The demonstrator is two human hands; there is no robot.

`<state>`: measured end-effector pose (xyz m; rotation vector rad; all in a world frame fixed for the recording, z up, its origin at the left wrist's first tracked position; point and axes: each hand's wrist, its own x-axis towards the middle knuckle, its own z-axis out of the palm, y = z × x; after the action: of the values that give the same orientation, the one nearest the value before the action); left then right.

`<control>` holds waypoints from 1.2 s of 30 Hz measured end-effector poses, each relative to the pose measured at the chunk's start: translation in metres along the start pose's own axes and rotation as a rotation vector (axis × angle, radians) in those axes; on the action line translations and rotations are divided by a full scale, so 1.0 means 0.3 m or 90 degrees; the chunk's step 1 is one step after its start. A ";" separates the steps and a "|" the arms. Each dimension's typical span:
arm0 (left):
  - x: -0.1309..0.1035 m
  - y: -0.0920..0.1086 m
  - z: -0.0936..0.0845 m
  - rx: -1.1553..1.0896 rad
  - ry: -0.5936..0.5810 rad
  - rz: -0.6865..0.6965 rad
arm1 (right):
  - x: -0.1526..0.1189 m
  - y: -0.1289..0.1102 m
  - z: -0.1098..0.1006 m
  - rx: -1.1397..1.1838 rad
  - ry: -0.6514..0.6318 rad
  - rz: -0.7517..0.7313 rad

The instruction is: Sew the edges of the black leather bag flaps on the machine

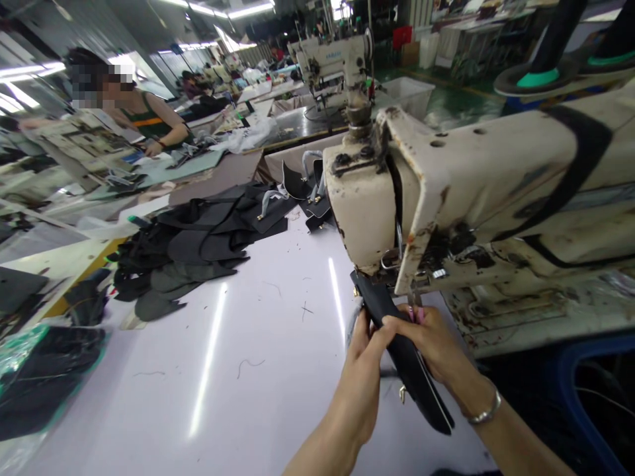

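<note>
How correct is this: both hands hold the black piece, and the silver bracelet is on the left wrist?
Only the side is wrong: the head view shows the silver bracelet on the right wrist. The rest stands.

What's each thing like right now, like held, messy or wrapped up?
Left hand: gripping
Right hand: gripping
Black piece: held, slanted, far end at the machine
Pink-handled tool: by the right hand; can't tell if open
Sewing machine: stained; can't tell if running
Black pile: messy
Bundle: plastic-wrapped
Bracelet: worn
</note>
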<state>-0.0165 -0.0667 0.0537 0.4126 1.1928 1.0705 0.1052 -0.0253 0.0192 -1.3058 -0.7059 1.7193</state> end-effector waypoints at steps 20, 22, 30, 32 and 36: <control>0.077 -0.127 -0.132 -0.020 -0.091 0.017 | -0.002 0.075 0.003 -0.118 0.084 -0.110; 0.091 -0.112 -0.124 -0.036 -0.093 -0.007 | 0.003 0.084 0.004 -0.183 0.108 -0.142; 0.137 -0.130 -0.124 -0.049 -0.073 -0.084 | 0.005 0.116 -0.009 -0.196 0.105 -0.155; 0.136 -0.136 -0.127 -0.057 -0.075 -0.083 | -0.002 0.110 -0.031 -0.215 0.083 -0.166; 0.124 -0.140 -0.126 -0.075 -0.045 -0.060 | -0.023 0.093 -0.082 -0.319 0.088 -0.201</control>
<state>-0.0321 -0.0654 -0.0122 0.2974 1.0699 1.0302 0.1215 -0.0461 -0.0079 -1.5286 -1.2418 1.2257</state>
